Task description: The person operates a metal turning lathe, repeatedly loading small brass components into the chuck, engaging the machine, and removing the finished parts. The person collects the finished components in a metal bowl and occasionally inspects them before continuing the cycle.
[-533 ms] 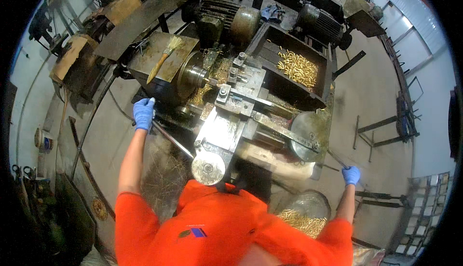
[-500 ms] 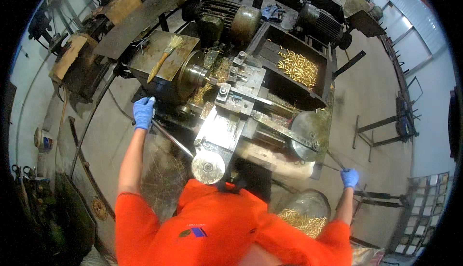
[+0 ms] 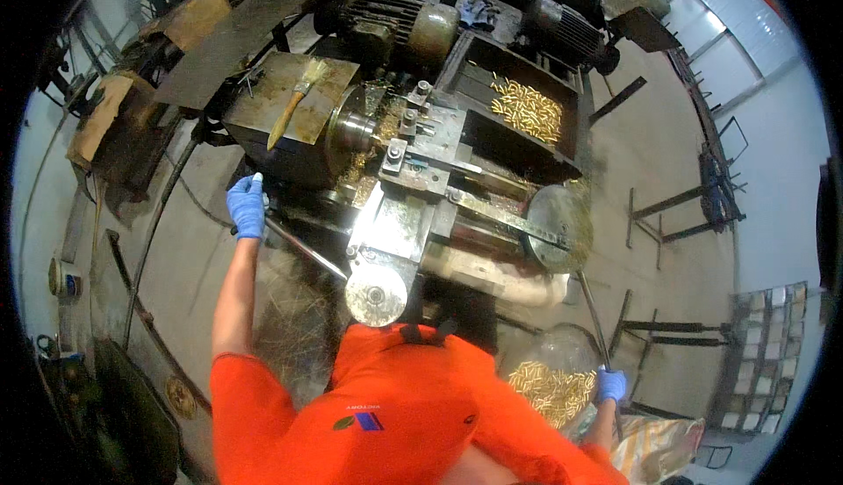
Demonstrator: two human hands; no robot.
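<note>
On the left of the lathe (image 3: 406, 221): the left hand (image 3: 247, 207) is grasping a metal lever (image 3: 307, 249), which is running toward a small wheel (image 3: 376, 293).
Right-hand rod (image 3: 594, 318): extending from near the large disc (image 3: 555, 230), while the right hand (image 3: 612, 385) is clenching it.
Tray (image 3: 467, 83): brass-coloured pieces (image 3: 529, 112) are lying heaped inside.

The knitted glove on the left hand (image 3: 247, 211) is light blue with a whitish thumb tip; the one on the right hand (image 3: 612, 386) is a similar plain blue. A straight metal rod (image 3: 307, 249) gleams silver, while a long slender rod (image 3: 594, 314) is dark grey. The short-sleeved cloth shirt (image 3: 413, 397) is bright orange, bearing a blue-and-green emblem (image 3: 369, 421). Small brass-coloured metal pieces (image 3: 529, 112) shine gold against a blackish rectangular metal trough (image 3: 518, 147). The wooden-handled brush (image 3: 283, 125) is yellow-brown with cream bristles. Orange stripes cross a whitish woven sack (image 3: 654, 452).
</note>
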